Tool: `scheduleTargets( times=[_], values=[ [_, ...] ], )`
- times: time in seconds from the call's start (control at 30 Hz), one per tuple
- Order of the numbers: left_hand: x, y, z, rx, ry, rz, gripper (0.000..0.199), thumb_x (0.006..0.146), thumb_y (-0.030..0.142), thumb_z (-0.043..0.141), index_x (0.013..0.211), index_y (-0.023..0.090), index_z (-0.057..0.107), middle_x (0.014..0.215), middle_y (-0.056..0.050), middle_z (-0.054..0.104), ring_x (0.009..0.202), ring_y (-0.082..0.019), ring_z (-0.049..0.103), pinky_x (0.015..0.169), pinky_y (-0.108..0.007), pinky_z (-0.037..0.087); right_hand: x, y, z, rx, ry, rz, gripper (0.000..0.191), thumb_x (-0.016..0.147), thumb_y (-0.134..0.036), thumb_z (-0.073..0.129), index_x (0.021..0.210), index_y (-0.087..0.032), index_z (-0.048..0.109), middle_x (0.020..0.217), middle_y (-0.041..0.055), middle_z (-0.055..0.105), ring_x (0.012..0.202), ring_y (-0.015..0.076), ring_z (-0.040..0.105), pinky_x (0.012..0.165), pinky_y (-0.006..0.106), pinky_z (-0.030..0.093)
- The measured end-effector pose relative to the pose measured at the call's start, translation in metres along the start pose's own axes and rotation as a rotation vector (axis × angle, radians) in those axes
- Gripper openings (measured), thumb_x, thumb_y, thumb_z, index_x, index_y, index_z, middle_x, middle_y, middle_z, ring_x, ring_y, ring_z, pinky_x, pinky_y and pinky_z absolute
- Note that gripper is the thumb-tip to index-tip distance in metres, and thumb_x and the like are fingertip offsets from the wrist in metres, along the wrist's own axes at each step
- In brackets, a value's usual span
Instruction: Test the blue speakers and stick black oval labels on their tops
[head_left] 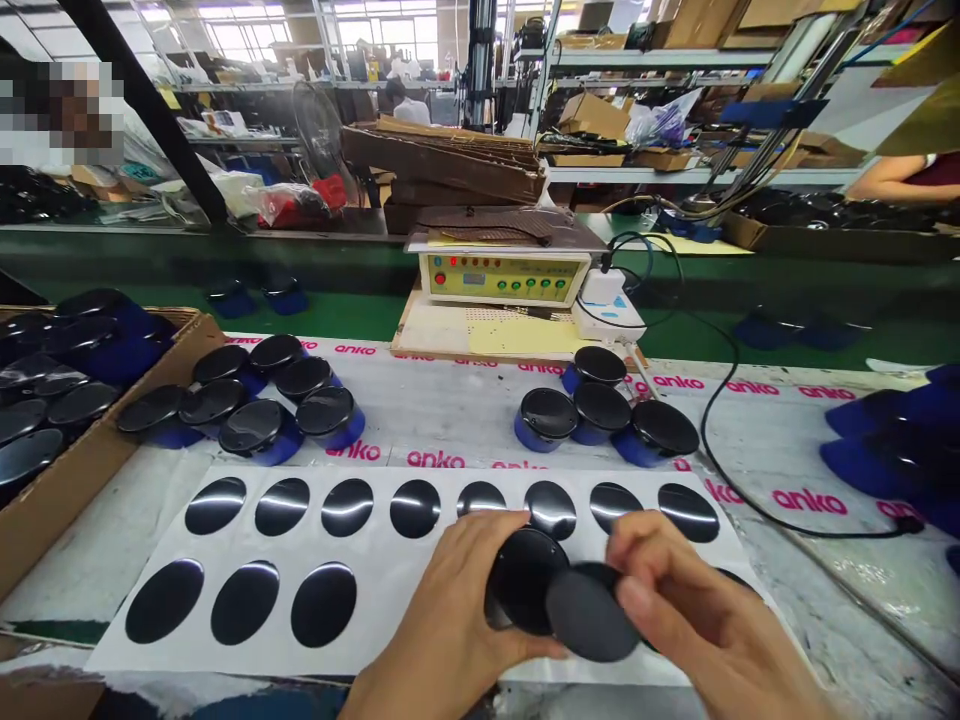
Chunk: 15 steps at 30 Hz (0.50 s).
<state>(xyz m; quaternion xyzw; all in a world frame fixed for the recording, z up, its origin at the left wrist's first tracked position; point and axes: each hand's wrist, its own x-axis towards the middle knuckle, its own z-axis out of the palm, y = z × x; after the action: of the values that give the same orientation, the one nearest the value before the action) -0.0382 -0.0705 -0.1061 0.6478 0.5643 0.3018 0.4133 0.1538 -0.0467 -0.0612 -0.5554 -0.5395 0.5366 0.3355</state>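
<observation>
While both hands are raised just above a white backing sheet [255, 655], a glossy black disc [519, 580] is pinched at its rim by the left hand [442, 610]. A matte dark grey disc [589, 612] is pinched between the thumb and fingers of the right hand [701, 610]. Both hands are thus closed on their discs, and the two discs lie between them. The matte disc overlaps the lower right of the glossy one in view; whether the two touch cannot be told. Beneath the hands, the sheet carries two rows of black glossy discs [415, 508], the lower row partly hidden by the hands. The sheet lies on a tabletop [787, 450] printed with repeated pink "anko" lettering. Beyond its far edge stand two clusters of black-topped blue pieces, one to the left [251, 430] and one to the right [604, 408]. More of these pieces fill a cardboard tray [75, 500] at the left, and a heap of blue pieces [885, 440] lies at the right edge. Farther ahead are a yellow-panelled control box [502, 278] with a white power adapter [604, 298] beside it, and a black cable [720, 450] runs across the tabletop. Behind these lies a stack of brown sheets [442, 165]. A co-worker's arm [892, 175] appears at upper right.
</observation>
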Motion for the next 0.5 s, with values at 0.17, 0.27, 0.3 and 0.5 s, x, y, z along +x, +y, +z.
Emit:
scheduleTargets(
  times=[0.17, 0.27, 0.3, 0.5],
  values=[
    [0.000, -0.004, 0.002, 0.006, 0.022, -0.042, 0.077, 0.060, 0.032, 0.084, 0.127, 0.030, 0.044, 0.129, 0.001, 0.054, 0.119, -0.022, 0.050, 0.102, -0.042, 0.041, 0.011, 0.022, 0.029, 0.205, -0.045, 0.037, 0.034, 0.082, -0.044, 0.061, 0.069, -0.017, 0.046, 0.093, 0.0032, 0.044, 0.084, 0.0125, 0.047, 0.071, 0.019, 0.043],
    [-0.002, -0.004, 0.002, -0.003, 0.028, -0.047, 0.075, 0.061, 0.032, 0.083, 0.126, 0.032, 0.044, 0.129, 0.004, 0.055, 0.119, -0.020, 0.050, 0.102, -0.039, 0.041, 0.008, 0.022, 0.033, 0.286, 0.006, 0.114, 0.034, 0.081, -0.044, 0.063, 0.069, -0.017, 0.045, 0.094, 0.0019, 0.042, 0.090, 0.0117, 0.044, 0.078, 0.017, 0.041],
    [-0.002, -0.004, 0.002, -0.006, 0.036, -0.045, 0.075, 0.062, 0.032, 0.083, 0.126, 0.032, 0.044, 0.129, 0.004, 0.055, 0.119, -0.020, 0.050, 0.102, -0.038, 0.041, 0.007, 0.021, 0.034, 0.299, 0.026, 0.133, 0.035, 0.080, -0.044, 0.063, 0.069, -0.017, 0.045, 0.095, 0.0017, 0.041, 0.091, 0.0116, 0.043, 0.079, 0.016, 0.040],
    [-0.002, -0.003, 0.002, -0.004, 0.048, -0.028, 0.075, 0.063, 0.033, 0.082, 0.127, 0.032, 0.043, 0.130, 0.004, 0.054, 0.120, -0.019, 0.049, 0.102, -0.037, 0.041, 0.007, 0.024, 0.034, 0.188, -0.001, 0.047, 0.033, 0.081, -0.042, 0.063, 0.070, -0.017, 0.046, 0.093, 0.0037, 0.042, 0.086, 0.0128, 0.046, 0.073, 0.018, 0.044]
  ],
)
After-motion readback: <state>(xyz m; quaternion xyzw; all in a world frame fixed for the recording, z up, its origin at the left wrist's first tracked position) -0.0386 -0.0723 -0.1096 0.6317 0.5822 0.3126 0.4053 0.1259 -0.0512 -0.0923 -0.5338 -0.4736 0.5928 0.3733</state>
